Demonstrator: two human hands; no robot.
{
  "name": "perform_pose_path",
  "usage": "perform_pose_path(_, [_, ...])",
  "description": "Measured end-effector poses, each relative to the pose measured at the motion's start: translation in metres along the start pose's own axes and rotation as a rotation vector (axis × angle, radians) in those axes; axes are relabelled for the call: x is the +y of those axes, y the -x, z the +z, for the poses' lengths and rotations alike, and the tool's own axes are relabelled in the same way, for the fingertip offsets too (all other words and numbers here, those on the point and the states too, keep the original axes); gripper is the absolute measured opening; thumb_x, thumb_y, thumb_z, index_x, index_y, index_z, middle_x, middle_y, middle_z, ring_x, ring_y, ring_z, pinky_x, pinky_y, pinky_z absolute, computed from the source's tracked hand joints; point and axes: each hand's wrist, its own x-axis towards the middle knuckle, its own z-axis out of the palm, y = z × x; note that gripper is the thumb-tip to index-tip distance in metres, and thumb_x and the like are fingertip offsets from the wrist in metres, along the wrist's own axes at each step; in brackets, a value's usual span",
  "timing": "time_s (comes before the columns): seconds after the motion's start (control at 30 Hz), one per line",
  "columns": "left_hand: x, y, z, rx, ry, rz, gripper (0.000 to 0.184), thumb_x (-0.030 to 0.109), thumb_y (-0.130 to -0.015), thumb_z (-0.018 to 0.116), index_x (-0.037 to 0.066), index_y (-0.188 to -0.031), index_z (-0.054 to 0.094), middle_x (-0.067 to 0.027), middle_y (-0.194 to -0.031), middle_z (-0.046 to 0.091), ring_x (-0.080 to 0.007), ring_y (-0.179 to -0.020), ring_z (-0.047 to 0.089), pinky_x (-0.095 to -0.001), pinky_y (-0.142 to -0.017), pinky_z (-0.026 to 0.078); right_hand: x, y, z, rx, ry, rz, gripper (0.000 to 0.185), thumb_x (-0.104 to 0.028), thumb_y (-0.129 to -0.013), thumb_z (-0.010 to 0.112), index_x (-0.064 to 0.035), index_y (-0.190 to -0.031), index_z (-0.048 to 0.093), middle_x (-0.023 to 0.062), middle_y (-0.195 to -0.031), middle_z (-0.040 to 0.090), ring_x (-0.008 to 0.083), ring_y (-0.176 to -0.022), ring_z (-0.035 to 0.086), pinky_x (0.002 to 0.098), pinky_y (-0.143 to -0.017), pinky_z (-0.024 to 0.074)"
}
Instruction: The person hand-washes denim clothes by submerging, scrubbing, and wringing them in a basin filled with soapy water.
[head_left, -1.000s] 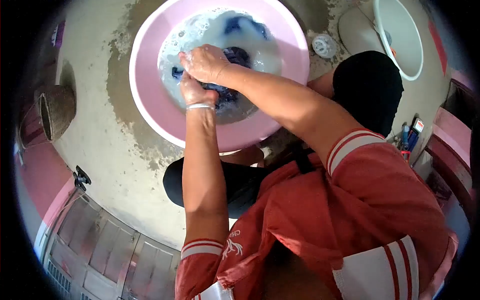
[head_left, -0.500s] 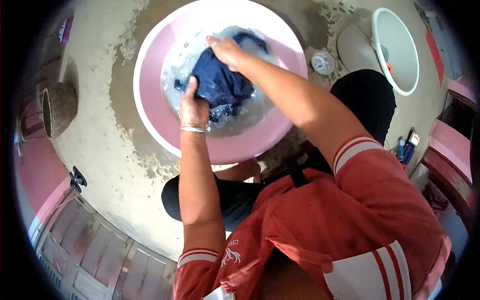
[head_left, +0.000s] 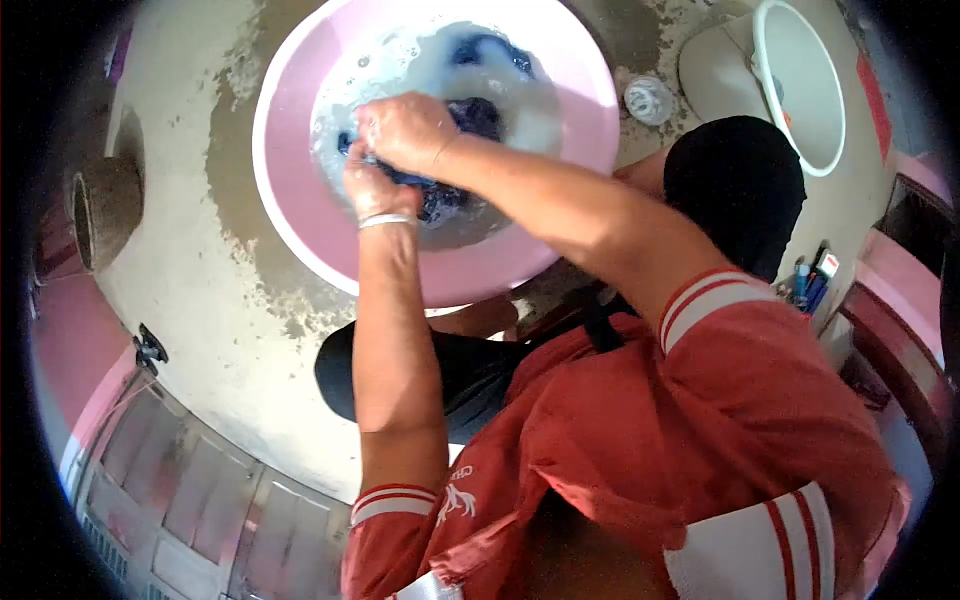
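Observation:
Soapy water fills the bottom of a large pink basin [head_left: 290, 200], where a dark blue cloth [head_left: 475, 118] lies partly submerged. My left hand [head_left: 378, 190], with a pale band at the wrist, is closed on the cloth at its left part. Right against it, my right hand [head_left: 408, 132] is closed over the same cloth from above. The two hands touch, and the fabric between them is mostly hidden.
A white tub [head_left: 820, 110] stands at the upper right, with a clear plastic item [head_left: 648, 100] on the floor nearer the basin. A woven basket [head_left: 110, 212] lies at the left. Small bottles [head_left: 803, 283] stand at the right.
Half a second ago my hands were apart with the cloth spread between them. Now they have come together, and the cloth sits lower in the water.

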Motion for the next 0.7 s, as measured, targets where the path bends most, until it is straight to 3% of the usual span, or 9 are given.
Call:
perform_pose_path(0.07, [0.002, -0.102, -0.109, -0.451, -0.952, 0.341, 0.034, 0.026, -0.092, 0.042, 0.002, -0.112, 0.056, -0.0128, -0.113, 0.059, -0.0259, -0.106, 0.055, -0.0398, -0.092, 0.046, -0.023, 0.025, 0.005, 0.043, -0.205, -0.249, 0.013, -0.028, -0.082, 0.056, -0.0171, -0.078, 0.063, 0.0088, -0.072, 0.065, 0.0301, -0.066, 0.065, 0.0426, -0.06, 0.0516])
perform_pose_path(0.1, [0.005, -0.064, -0.082, -0.251, -0.363, 0.289, 0.035, 0.027, -0.093, 0.04, 0.002, -0.112, 0.056, -0.0134, -0.113, 0.06, -0.0267, -0.107, 0.056, -0.0384, -0.092, 0.046, -0.035, 0.03, 0.002, -0.082, -0.135, -0.201, 0.014, -0.026, -0.083, 0.054, -0.0165, -0.079, 0.062, 0.0084, -0.074, 0.066, 0.0308, -0.072, 0.065, 0.0429, -0.066, 0.0514])
perform_pose_path(0.23, [0.01, -0.013, -0.016, -0.072, 0.059, -0.139, 0.022, 0.029, -0.087, 0.048, 0.011, -0.077, 0.056, -0.0121, -0.093, 0.064, -0.0291, -0.09, 0.061, -0.0453, -0.087, 0.048, 0.02, -0.016, -0.001, 0.046, -0.108, -0.003, 0.027, -0.031, -0.086, 0.049, -0.0142, -0.095, 0.068, 0.0165, -0.09, 0.067, 0.0361, -0.087, 0.063, 0.0462, -0.08, 0.049])
perform_pose_path(0.33, [0.026, -0.011, -0.019, -0.062, 0.084, -0.02, 0.029, 0.034, -0.09, 0.049, 0.006, -0.09, 0.056, -0.0158, -0.099, 0.063, -0.0289, -0.096, 0.06, -0.0477, -0.09, 0.046, 0.053, -0.021, -0.027, -0.405, -0.552, 0.535, 0.065, -0.054, -0.091, 0.045, 0.0024, -0.121, 0.056, 0.0205, -0.12, 0.059, 0.0335, -0.114, 0.054, 0.0406, -0.1, 0.0371])
perform_pose_path(0.43, [0.03, -0.01, -0.025, -0.046, 0.003, 0.025, 0.031, 0.029, -0.092, 0.052, 0.002, -0.108, 0.054, -0.0177, -0.11, 0.059, -0.0297, -0.103, 0.057, -0.047, -0.094, 0.043, 0.084, 0.004, -0.032, -0.608, -0.549, 0.305, 0.06, -0.049, -0.088, 0.055, 0.0038, -0.117, 0.057, 0.0176, -0.115, 0.061, 0.0257, -0.11, 0.055, 0.0365, -0.097, 0.0388])
perform_pose_path(0.5, [0.02, -0.017, -0.031, 0.03, -0.183, 0.059, 0.033, 0.018, -0.093, 0.051, -0.002, -0.118, 0.051, -0.0177, -0.114, 0.058, -0.0315, -0.107, 0.056, -0.0464, -0.098, 0.042, 0.099, 0.01, -0.019, -0.302, -0.387, 0.232, 0.042, -0.039, -0.091, 0.055, 0.0018, -0.097, 0.062, 0.0174, -0.091, 0.064, 0.0241, -0.088, 0.061, 0.0378, -0.08, 0.0456])
perform_pose_path(0.57, [0.001, -0.05, -0.057, 0.08, -0.197, 0.15, 0.03, 0.018, -0.092, 0.052, -0.002, -0.115, 0.053, -0.0166, -0.108, 0.059, -0.0305, -0.1, 0.058, -0.0432, -0.09, 0.047, 0.073, 0.012, -0.005, 0.061, -0.407, 0.242, 0.037, -0.033, -0.093, 0.052, 0.0019, -0.09, 0.061, 0.0193, -0.083, 0.064, 0.0289, -0.075, 0.062, 0.0392, -0.071, 0.0473])
perform_pose_path(0.67, [0.003, -0.06, -0.082, -0.102, 0.088, -0.025, 0.027, 0.026, -0.092, 0.053, 0.002, -0.102, 0.057, -0.0142, -0.091, 0.06, -0.0264, -0.084, 0.058, -0.0404, -0.076, 0.05, -0.03, 0.044, -0.023, -0.19, -0.227, 0.009, 0.029, -0.037, -0.088, 0.056, -0.0098, -0.086, 0.064, 0.0174, -0.078, 0.065, 0.0333, -0.079, 0.064, 0.0433, -0.071, 0.0505])
perform_pose_path(0.7, [0.005, -0.051, -0.088, -0.285, 0.166, -0.1, 0.03, 0.03, -0.093, 0.048, 0.003, -0.1, 0.057, -0.0123, -0.09, 0.061, -0.0258, -0.086, 0.058, -0.0415, -0.079, 0.048, -0.035, 0.049, -0.008, -0.094, -0.175, -0.032, 0.028, -0.037, -0.087, 0.055, -0.0102, -0.085, 0.064, 0.0171, -0.077, 0.065, 0.0329, -0.077, 0.064, 0.0429, -0.069, 0.0512])
